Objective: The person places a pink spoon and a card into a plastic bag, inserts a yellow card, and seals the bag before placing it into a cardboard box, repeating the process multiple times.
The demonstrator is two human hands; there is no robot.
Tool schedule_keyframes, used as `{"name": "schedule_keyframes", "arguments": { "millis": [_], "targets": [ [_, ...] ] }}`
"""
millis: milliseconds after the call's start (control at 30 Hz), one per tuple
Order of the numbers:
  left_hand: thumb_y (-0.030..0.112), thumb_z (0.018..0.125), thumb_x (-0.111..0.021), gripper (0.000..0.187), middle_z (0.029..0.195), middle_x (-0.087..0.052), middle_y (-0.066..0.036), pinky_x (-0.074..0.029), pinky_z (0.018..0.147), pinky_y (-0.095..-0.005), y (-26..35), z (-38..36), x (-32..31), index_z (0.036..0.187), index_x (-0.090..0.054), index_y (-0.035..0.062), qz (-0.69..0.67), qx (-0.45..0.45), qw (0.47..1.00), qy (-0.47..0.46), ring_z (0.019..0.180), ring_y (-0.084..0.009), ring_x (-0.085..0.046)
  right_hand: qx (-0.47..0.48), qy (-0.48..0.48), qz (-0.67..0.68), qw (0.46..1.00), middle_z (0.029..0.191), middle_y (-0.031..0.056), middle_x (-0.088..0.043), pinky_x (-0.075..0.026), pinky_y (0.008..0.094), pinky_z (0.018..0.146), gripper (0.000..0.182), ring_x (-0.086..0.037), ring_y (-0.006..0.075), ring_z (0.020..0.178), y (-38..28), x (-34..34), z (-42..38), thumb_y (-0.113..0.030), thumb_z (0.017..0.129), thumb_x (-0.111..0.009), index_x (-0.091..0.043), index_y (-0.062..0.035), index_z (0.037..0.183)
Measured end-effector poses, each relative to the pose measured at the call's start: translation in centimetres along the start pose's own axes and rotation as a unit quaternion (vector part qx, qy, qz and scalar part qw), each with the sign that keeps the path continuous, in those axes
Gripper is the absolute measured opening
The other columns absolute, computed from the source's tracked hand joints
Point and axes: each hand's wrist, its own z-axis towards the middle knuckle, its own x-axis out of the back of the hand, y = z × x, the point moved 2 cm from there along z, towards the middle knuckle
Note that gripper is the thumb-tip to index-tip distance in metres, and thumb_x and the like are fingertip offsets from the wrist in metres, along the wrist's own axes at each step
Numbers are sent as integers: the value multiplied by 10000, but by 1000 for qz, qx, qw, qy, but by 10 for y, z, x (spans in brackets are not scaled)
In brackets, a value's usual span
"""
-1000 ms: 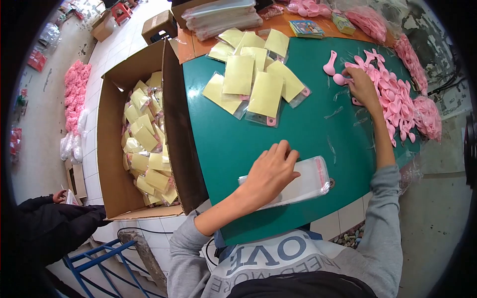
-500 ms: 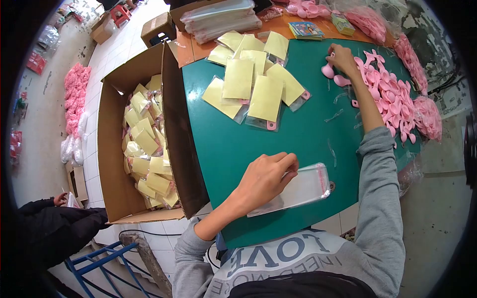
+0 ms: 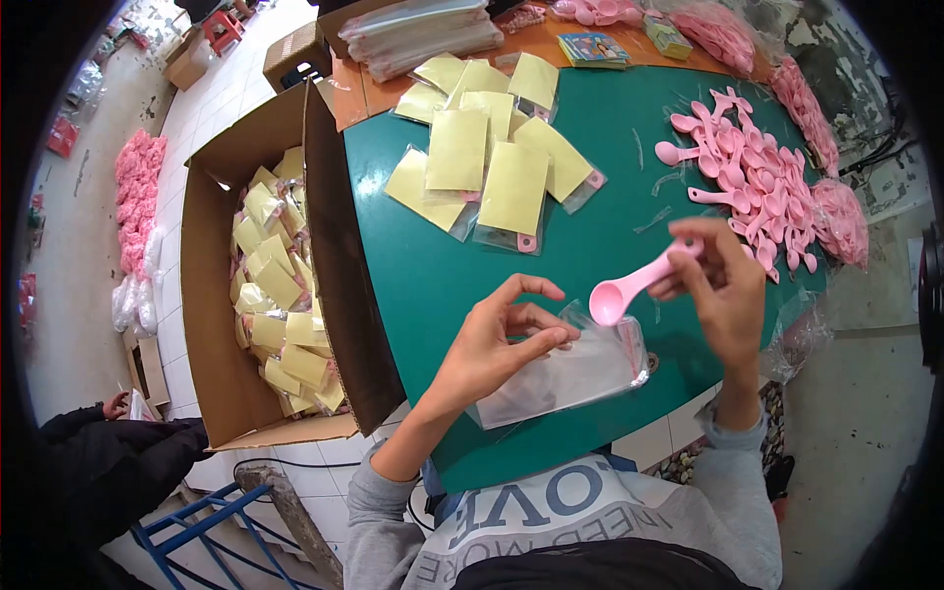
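My right hand (image 3: 723, 285) pinches a pink measuring spoon (image 3: 629, 287) by its handle, the bowl pointing left over the bags. My left hand (image 3: 497, 344) rests at a stack of clear plastic bags (image 3: 560, 383) on the near part of the table. Its thumb and a finger pinch the edge of the top clear bag, whose film stands raised beside the spoon bowl. A heap of pink spoons (image 3: 752, 182) lies at the right. Packed bags with pale yellow cards (image 3: 516, 192) overlap at the upper left of the table.
A cardboard box (image 3: 329, 246) filled with packed bags stands left of the green table (image 3: 610, 177). Stacked plastic bags (image 3: 423, 39) and a small pile of printed cards (image 3: 593, 49) lie at the back. Another person's hand (image 3: 116, 404) shows at far left.
My right hand has come from the spoon heap towards me, carrying a pink measuring spoon to the bags. My left hand's fingers have shifted and the top bag's film is lifted.
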Motion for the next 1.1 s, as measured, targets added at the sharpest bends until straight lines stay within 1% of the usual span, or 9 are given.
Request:
{"name": "schedule_keyframes", "arguments": {
  "millis": [100, 200, 300, 567, 700, 933, 967, 1067, 1100],
  "targets": [
    [65, 829, -666, 362, 861, -679, -114, -495, 669, -233, 0, -4, 2, 1115, -452, 4, -9, -3, 1000, 11, 796, -114, -636, 22, 43, 83, 995, 769, 96, -621, -534, 242, 594, 189, -649, 148, 672, 11, -6, -20, -13, 887, -553, -517, 25, 1069],
    [59, 825, -668, 373, 868, -677, -113, -496, 663, -231, 2, -6, 2, 1127, -456, 5, -25, 16, 999, 17, 810, -118, -639, 112, 90, 139, 980, 789, 99, -611, -529, 242, 609, 234, -641, 153, 679, 13, -14, -29, -29, 892, -558, -471, 14, 1104],
    [62, 820, -675, 393, 864, -672, -95, -490, 656, -218, 1, -8, 0, 1148, -465, 11, -42, 24, 999, 15, 811, -111, -635, 129, 87, 159, 975, 802, 99, -602, -516, 237, 614, 280, -632, 154, 682, 10, -18, -33, -35, 887, -571, -433, 3, 1128],
    [84, 839, -660, 426, 894, -666, -69, -479, 642, -193, -1, -10, -8, 1216, -476, 6, -75, 9, 997, -1, 788, -74, -613, 71, 29, 144, 987, 803, 97, -602, -492, 222, 619, 326, -632, 138, 711, 15, -23, -36, -53, 846, -640, -432, 3, 1091],
    [94, 850, -648, 431, 901, -671, -79, -483, 637, -187, 0, -17, -7, 1232, -478, -11, -21, 45, 995, -84, 783, -62, -604, 73, -67, 99, 990, 824, 93, -604, -496, 232, 642, 352, -649, 146, 754, 16, -16, -31, -69, 810, -685, -445, 6, 1056],
    [102, 894, -587, 407, 927, -670, -76, -467, 779, -229, 2, -25, -17, 1255, -450, -27, -42, 6, 999, -25, 842, -86, -597, 79, -100, 94, 987, 861, 93, -618, -514, 252, 675, 390, -667, 167, 799, 16, -37, -43, -63, 759, -735, -462, 17, 1025],
    [125, 922, -539, 312, 873, -672, -59, -469, 729, -218, -2, -26, -19, 1192, -518, -29, -19, -35, 999, 15, 786, -73, -589, 89, -86, 91, 988, 848, 106, -622, -518, 254, 666, 404, -669, 177, 793, 17, -38, -44, -55, 748, -745, -462, 20, 1027],
    [162, 928, -530, 247, 767, -650, -43, -463, 617, -250, 12, -34, -8, 1087, -601, -14, 236, 51, 968, -66, 665, -84, -552, 87, -18, 149, 985, 843, 118, -625, -516, 250, 656, 390, -658, 179, 760, 26, -42, -48, -30, 739, -745, -473, 16, 1016],
    [164, 937, -507, 238, 687, -610, -26, -436, 552, -252, 9, -37, -10, 994, -641, -24, 207, 28, 977, -46, 593, -77, -495, 101, -15, 142, 985, 853, 122, -627, -514, 255, 660, 385, -649, 183, 765, 27, -43, -49, -83, 753, -742, -483, 17, 1020]
  ]
}}
